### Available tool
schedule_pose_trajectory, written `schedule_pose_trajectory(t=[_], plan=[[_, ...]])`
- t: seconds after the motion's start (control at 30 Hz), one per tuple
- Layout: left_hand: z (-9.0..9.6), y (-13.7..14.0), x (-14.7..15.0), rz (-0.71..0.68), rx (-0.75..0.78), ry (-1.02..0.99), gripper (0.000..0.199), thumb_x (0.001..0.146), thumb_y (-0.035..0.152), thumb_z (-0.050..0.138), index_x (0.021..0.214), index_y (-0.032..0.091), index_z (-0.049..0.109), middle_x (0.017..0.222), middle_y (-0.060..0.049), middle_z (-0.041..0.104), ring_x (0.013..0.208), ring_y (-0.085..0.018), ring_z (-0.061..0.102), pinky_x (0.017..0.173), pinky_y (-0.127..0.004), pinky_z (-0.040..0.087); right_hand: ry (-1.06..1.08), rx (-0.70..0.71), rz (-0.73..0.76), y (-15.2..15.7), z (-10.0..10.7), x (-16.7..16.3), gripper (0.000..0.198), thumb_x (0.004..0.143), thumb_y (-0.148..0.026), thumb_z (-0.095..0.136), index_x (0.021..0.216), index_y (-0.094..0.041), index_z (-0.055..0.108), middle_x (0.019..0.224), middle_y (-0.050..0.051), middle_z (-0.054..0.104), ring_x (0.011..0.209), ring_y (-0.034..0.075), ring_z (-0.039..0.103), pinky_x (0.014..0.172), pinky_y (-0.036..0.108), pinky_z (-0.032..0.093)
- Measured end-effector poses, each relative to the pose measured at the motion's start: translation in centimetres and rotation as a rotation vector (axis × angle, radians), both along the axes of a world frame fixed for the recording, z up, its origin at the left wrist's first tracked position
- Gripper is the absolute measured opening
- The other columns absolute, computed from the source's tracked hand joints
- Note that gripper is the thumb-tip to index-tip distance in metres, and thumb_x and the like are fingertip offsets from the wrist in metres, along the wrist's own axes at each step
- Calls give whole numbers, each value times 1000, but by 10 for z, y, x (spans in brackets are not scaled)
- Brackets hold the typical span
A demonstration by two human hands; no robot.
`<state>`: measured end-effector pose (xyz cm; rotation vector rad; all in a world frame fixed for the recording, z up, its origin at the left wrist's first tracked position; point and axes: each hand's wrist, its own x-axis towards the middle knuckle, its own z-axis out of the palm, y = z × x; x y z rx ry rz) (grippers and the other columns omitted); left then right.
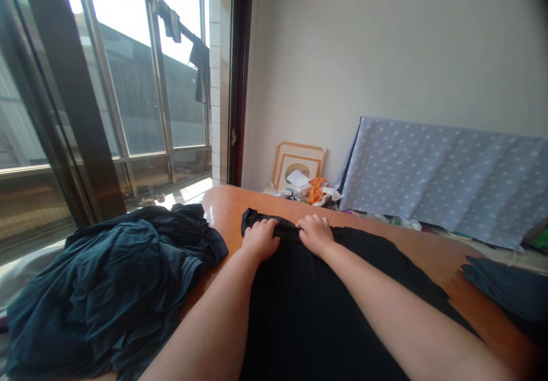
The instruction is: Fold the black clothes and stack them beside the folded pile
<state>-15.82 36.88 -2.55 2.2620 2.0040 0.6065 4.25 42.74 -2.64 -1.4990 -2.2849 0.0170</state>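
Note:
A black garment (299,312) lies spread over the wooden table (231,198) in front of me, running down past the bottom of the view. What kind of garment it is I cannot make out. Near its far edge, my left hand (262,238) has its fingers curled on the bunched cloth. My right hand (315,234) grips the same edge a short way to the right, fingers bent over the fabric. The garment's far left corner sticks up in a crumpled fold beyond my left hand.
A rumpled heap of dark blue and black clothes (111,290) covers the table's left side. Folded dark clothing (509,290) sits at the right edge. Behind the table are a dotted blue cloth (436,170), picture frames (278,161) and an orange bag (317,188). Windows stand on the left.

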Motion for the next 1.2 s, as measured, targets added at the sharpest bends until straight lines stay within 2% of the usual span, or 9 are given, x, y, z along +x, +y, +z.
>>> schedule_pose_trajectory(t=[0.13,0.23,0.33,0.47,0.6,0.77,0.97,1.07,1.2], plan=[[1,2,3,8,18,39,68,91,38,48,155,38,26,135,-10,55,123,-32,52,97,-50,44,-261,140,242,-26,4,8,26,92,-30,53,107,-29,74,104,9,66,106,26,51,96,40,33],[-1,1,5,-15,11,109,55,92,38,45,146,43,44,128,-9,59,119,-32,54,97,-51,43,-240,127,334,-32,4,14,26,91,-32,53,104,-29,76,100,6,68,100,23,55,93,35,37],[-4,1,5,-24,7,124,38,91,40,47,125,41,66,124,-8,60,117,-32,53,96,-50,44,16,31,187,-19,1,19,23,89,-29,54,94,-28,76,98,3,71,95,19,60,88,28,41],[-6,1,4,-22,11,124,34,91,43,48,116,38,71,123,-9,60,116,-32,53,94,-49,45,212,-22,-48,10,-2,24,30,93,-32,45,91,-24,74,91,3,74,86,19,64,77,26,44],[-6,1,4,-13,11,122,32,90,43,51,113,36,72,122,-9,60,115,-32,53,93,-48,46,192,-92,-58,25,-3,22,26,89,-38,54,82,-23,73,76,1,72,76,19,64,67,25,43],[-3,-1,8,2,38,118,39,88,39,54,125,35,64,126,-9,58,119,-33,51,98,-50,42,106,-132,15,10,-4,12,12,78,-36,70,85,-27,74,85,0,72,82,19,64,71,25,42],[-3,-4,17,-128,56,113,59,85,23,52,141,44,51,159,5,36,129,-31,45,103,-48,39,-103,72,122,-24,-7,13,18,90,-31,55,99,-30,71,105,4,66,91,19,62,75,27,40],[-3,-5,17,-154,16,129,44,88,26,48,127,39,65,149,4,52,126,-32,47,102,-48,39,-72,82,133,-23,-9,21,19,92,-31,53,97,-30,71,114,1,65,95,18,62,78,26,42],[-2,-5,15,-146,11,123,38,89,30,47,118,36,71,135,-1,63,122,-31,50,101,-47,40,15,-5,-67,-2,-6,36,28,94,-29,48,112,-27,68,123,5,66,105,20,62,85,28,43]])
